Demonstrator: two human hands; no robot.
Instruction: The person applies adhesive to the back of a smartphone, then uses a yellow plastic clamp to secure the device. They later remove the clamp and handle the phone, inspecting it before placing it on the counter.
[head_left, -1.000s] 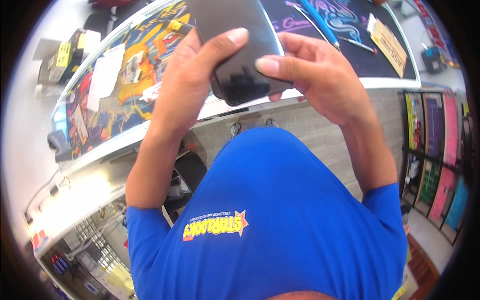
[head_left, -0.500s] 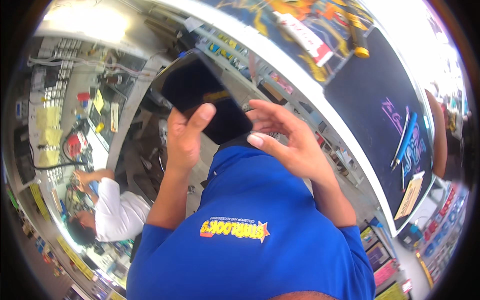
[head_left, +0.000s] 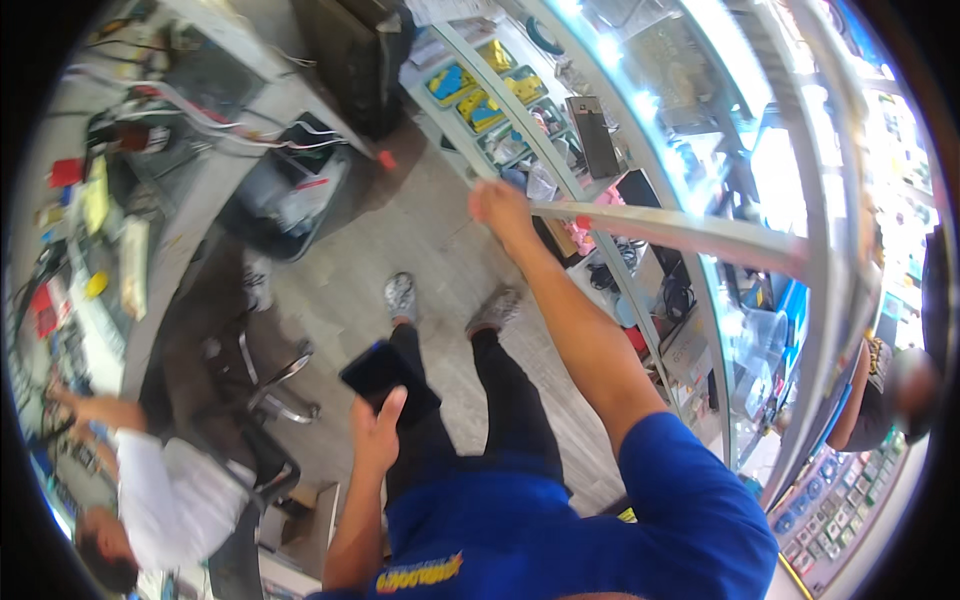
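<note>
Low in front of my body, my left hand (head_left: 374, 432) is closed around a dark smartphone (head_left: 376, 368), its thumb lying across the near part and its black face up. My right arm reaches forward to the display cabinet on the right. There my right hand (head_left: 505, 212) appears curled at the end of a pale cabinet bar (head_left: 680, 229); blur and the hand itself hide what the fingers hold, if anything. Behind the bar are cabinet shelves with yellow-and-blue packets (head_left: 480, 107) in trays and a dark upright box (head_left: 592, 135).
A black bin (head_left: 285, 205) with waste stands ahead on the left, by a cluttered workbench (head_left: 190, 255). Near me on the left is a chair with a metal base (head_left: 285, 385). A co-worker in a white shirt (head_left: 175, 490) sits at the bench. Another person's arm (head_left: 850, 395) shows far right.
My right hand has left the phone and reached out to the cabinet. The left hand has lowered the phone. My view has shifted, bringing floor and cabinet shelves into sight.
</note>
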